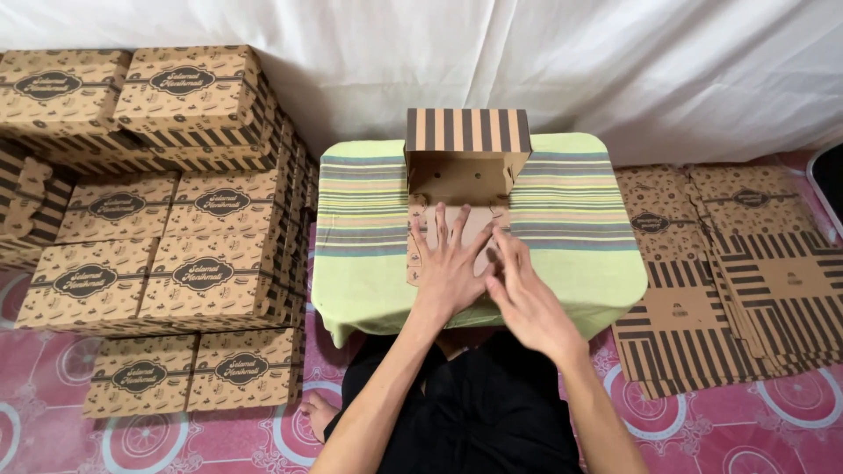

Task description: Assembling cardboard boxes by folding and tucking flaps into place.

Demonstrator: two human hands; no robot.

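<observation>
Pressing flat on the half-folded cardboard box [464, 189], left hand [448, 268] lay spread, fingers splayed and gripping nothing; right hand [525, 303] hovered just beside it, fingers loose and unclenched. Sat in the middle of the striped-cloth counter [580, 219], rear wall already upright (striped flap on top), front panel pinned flat. Seemingly mid-fold. Called next, probably, for lifting the side panels and tucking tabs. Finished boxes [167, 219] stacked left; flat blanks [729, 281] right.
</observation>
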